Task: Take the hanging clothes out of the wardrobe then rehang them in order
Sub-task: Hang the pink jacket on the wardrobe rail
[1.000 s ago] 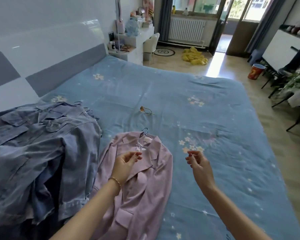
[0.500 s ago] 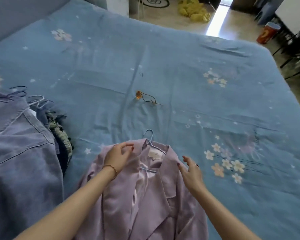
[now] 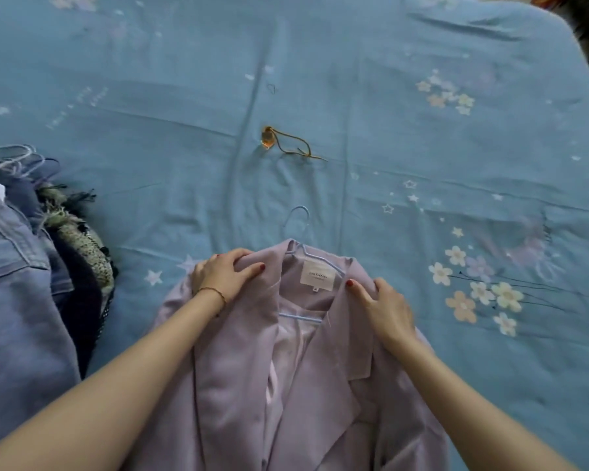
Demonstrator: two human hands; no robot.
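Lilac jacket (image 3: 306, 385) lies flat on bed sheet (image 3: 422, 164), still on its pale blue hanger (image 3: 301, 229), hook sticking out just beyond both hands. L hand (image 3: 225, 277) curls over the collar/shoulder on its side, fingers bunching the fabric. R hand (image 3: 386, 309) sits on the opposite shoulder, thumb pressing the lapel near the neck label (image 3: 317, 275); looks like a grip, but fingers partly hidden so can't tell for sure. Prob. squaring the shoulders on the hanger so it hangs straight. Pile of other clothes (image 3: 24, 283) w/ hanger hooks well out past L hand, waiting. Small amber tag w/ cord (image 3: 283, 142) ahead of both hands, apart from the jacket.
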